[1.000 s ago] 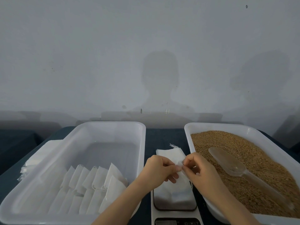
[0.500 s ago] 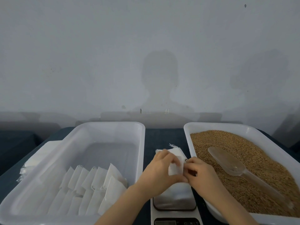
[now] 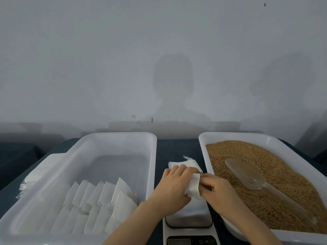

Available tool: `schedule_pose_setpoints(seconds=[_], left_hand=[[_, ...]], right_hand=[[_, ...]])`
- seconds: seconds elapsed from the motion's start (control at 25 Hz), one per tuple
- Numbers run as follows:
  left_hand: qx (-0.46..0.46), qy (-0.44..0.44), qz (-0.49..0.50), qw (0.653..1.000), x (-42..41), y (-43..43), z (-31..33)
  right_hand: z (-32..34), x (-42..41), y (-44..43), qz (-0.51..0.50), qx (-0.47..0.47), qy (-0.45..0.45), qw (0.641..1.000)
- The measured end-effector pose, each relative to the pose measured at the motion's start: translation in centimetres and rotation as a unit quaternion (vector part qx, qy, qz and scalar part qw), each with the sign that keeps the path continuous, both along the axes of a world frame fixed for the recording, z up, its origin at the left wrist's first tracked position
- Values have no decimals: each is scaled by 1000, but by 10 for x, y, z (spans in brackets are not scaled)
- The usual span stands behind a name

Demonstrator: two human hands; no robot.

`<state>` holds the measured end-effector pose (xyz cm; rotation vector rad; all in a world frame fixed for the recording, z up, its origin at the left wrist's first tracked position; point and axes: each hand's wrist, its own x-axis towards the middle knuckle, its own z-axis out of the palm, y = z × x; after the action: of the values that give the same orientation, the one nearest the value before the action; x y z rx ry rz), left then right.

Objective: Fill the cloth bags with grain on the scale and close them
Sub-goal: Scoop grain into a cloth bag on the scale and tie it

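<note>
Left grip (image 3: 172, 187) curled round a white cloth bag (image 3: 193, 185) — held over the scale (image 3: 191, 216), between both grips. Right grip (image 3: 217, 189) pinching the bag's right edge, fingers bent. Further right — clear scoop (image 3: 247, 175) lying on the grain (image 3: 238, 151).

Plain pale grey wall (image 3: 106, 50) across upper frame, soft head-and-shoulders shadow (image 3: 172, 82) at centre, fainter second shadow (image 3: 283, 76) to right, small dark speck (image 3: 264, 4) high right, darker grey band (image 3: 35, 129) along wall base, dark blue tabletop (image 3: 175, 147) below, diffuse light.

left hand (image 3: 174, 187) | slid forward over cloth bag (image 3: 193, 185) | bag now bunched up
</note>
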<state>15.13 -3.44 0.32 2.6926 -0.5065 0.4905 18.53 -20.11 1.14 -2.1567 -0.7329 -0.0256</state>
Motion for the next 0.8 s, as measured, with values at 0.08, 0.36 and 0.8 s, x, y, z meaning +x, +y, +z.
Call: schedule_pose_setpoints(seconds=[0.08,0.36,0.8], left_hand=[[29,9,-13,999,-1,-1,0],[45,23,15,999,-1,2,-4],[-23,-30,17,999,2,-1,-4]], right_hand=[[-1,1,0,12,-11,5,1000],[1,-1,-1,-15,19,14,1000],[4,-6,-1,-5,33,19,999]])
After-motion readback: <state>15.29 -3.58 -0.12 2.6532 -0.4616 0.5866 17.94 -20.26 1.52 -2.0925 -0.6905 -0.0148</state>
